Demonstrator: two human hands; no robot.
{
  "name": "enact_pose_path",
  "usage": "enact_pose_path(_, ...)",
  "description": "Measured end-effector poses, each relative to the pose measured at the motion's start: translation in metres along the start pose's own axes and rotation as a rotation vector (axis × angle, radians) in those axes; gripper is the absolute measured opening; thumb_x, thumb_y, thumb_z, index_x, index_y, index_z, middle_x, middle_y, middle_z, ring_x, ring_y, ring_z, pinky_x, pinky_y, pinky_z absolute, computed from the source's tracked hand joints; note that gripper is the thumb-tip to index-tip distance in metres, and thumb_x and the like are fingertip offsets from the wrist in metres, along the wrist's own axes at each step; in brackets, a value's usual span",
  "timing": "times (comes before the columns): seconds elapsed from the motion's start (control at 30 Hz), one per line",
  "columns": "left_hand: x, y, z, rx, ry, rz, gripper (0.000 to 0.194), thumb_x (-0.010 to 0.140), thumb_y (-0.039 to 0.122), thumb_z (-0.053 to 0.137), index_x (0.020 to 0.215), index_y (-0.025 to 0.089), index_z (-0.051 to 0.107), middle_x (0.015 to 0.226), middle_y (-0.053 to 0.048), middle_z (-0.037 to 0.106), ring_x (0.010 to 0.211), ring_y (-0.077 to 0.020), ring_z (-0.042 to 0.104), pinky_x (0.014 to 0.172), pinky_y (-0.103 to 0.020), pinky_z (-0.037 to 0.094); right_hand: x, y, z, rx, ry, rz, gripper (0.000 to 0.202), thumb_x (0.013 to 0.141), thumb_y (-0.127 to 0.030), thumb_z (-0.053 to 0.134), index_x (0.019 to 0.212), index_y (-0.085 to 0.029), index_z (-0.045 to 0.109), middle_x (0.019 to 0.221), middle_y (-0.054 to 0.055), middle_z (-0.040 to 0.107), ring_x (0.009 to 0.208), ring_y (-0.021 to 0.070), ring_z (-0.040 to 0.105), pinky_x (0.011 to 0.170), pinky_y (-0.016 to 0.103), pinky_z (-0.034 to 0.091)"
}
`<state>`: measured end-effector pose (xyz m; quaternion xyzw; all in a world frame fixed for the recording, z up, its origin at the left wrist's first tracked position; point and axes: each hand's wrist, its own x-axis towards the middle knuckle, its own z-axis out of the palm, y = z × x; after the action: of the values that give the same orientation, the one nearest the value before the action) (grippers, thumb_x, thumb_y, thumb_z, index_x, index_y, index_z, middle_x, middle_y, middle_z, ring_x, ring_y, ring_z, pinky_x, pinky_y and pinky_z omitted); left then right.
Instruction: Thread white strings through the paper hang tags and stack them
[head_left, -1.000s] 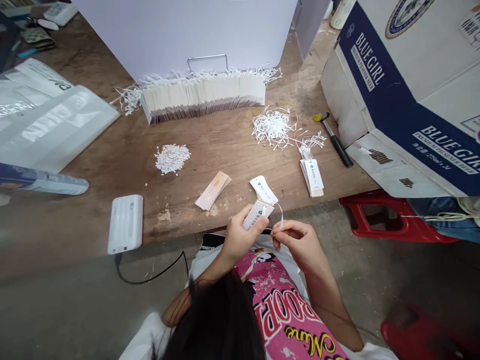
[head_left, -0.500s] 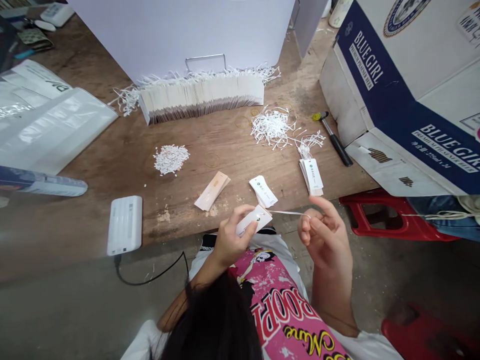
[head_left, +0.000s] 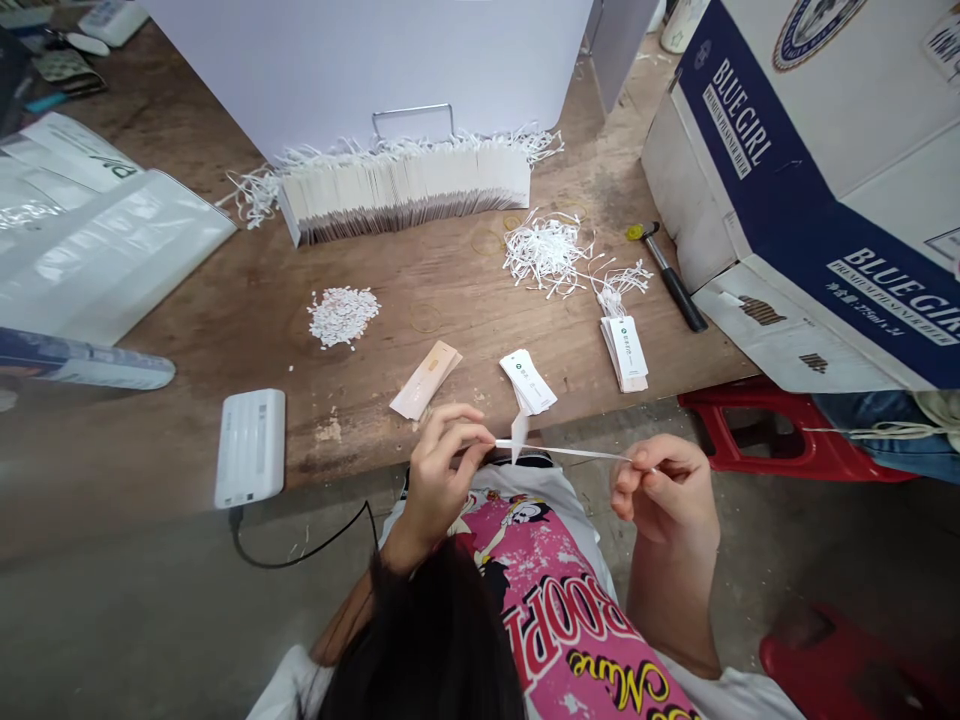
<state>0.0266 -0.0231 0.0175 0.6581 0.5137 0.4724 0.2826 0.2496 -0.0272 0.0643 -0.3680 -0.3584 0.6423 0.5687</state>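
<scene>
A white tag string (head_left: 574, 453) is stretched taut between my two hands above the table's front edge. My left hand (head_left: 441, 478) pinches its left end between thumb and fingers, while my right hand (head_left: 673, 492) pinches the other end. Threaded on the string close to my left fingers, a hang tag (head_left: 519, 436) hangs nearly edge-on. Just beyond lie a fanned stack of white tags (head_left: 529, 380) and a stack of pinkish tags (head_left: 426, 380). Strung tags (head_left: 624, 352) lie to the right, below a heap of loose white strings (head_left: 546, 252).
A long row of strung tags (head_left: 405, 200) stands against a pale panel (head_left: 375, 60). Small white pieces (head_left: 343, 316) are heaped at left, near a white power bank (head_left: 251, 450) with a cable. A hammer (head_left: 675, 288) lies beside a beer carton (head_left: 787, 200). A red stool (head_left: 795, 460) is below right.
My left hand has shifted from holding the tag to pinching the string's end, and the tag now hangs on the string. My right hand has moved right and down, its fingers closed.
</scene>
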Motion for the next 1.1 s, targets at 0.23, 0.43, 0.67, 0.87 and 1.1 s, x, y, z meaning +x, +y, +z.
enact_pose_path(0.23, -0.01, 0.009, -0.004, -0.386, -0.077, -0.18, 0.004, 0.09, 0.017, 0.053, 0.09, 0.019, 0.057, 0.085, -0.003, 0.068, 0.076, -0.0125, 0.064, 0.064, -0.022, 0.05, 0.002, 0.006, -0.004, 0.03, 0.03, -0.029, 0.014, 0.066, -0.03, 0.082, 0.066, -0.027, 0.069, 0.066, -0.004, 0.061, 0.032, 0.0051, 0.047, 0.027, 0.016, 0.032)
enact_pose_path(0.43, -0.001, 0.021, -0.011, -0.438, -0.103, -0.059, 0.006, 0.083, 0.018, 0.064, 0.088, 0.018, 0.061, 0.081, -0.005, 0.069, 0.067, -0.0121, 0.059, 0.055, -0.022, 0.043, 0.001, 0.007, -0.002, 0.033, 0.054, -0.054, 0.021, 0.067, -0.04, 0.081, 0.063, -0.029, 0.064, 0.06, -0.006, 0.056, 0.027, 0.0039, 0.032, 0.026, 0.018, 0.025)
enact_pose_path(0.67, 0.009, 0.026, -0.011, -0.168, -0.03, 0.212, 0.018, 0.075, 0.004, 0.069, 0.086, 0.018, 0.068, 0.079, -0.002, 0.071, 0.071, -0.0126, 0.064, 0.066, -0.026, 0.049, 0.002, 0.008, 0.001, 0.084, 0.054, -0.068, 0.018, 0.066, -0.039, 0.082, 0.064, -0.032, 0.066, 0.048, -0.008, 0.051, 0.026, 0.0047, 0.019, 0.026, 0.018, 0.021)
enact_pose_path(0.87, 0.01, 0.022, -0.01, -0.137, 0.047, 0.404, 0.021, 0.077, 0.004, 0.067, 0.091, 0.019, 0.068, 0.087, -0.003, 0.073, 0.074, -0.0132, 0.066, 0.064, -0.027, 0.051, 0.005, 0.002, 0.005, -0.003, -0.018, -0.074, 0.007, 0.068, -0.035, 0.08, 0.071, -0.032, 0.074, 0.049, -0.004, 0.056, 0.029, 0.0061, 0.038, 0.025, 0.016, 0.027)
enact_pose_path(1.1, 0.017, 0.025, -0.016, -0.165, -0.056, 0.465, 0.016, 0.083, 0.012, 0.064, 0.094, 0.021, 0.07, 0.086, -0.003, 0.073, 0.073, -0.0127, 0.063, 0.064, -0.026, 0.05, 0.01, -0.01, 0.027, -0.057, -0.237, 0.282, 0.015, 0.072, -0.022, 0.077, 0.087, -0.022, 0.074, 0.062, 0.001, 0.069, 0.045, 0.0103, 0.059, 0.034, 0.017, 0.042)
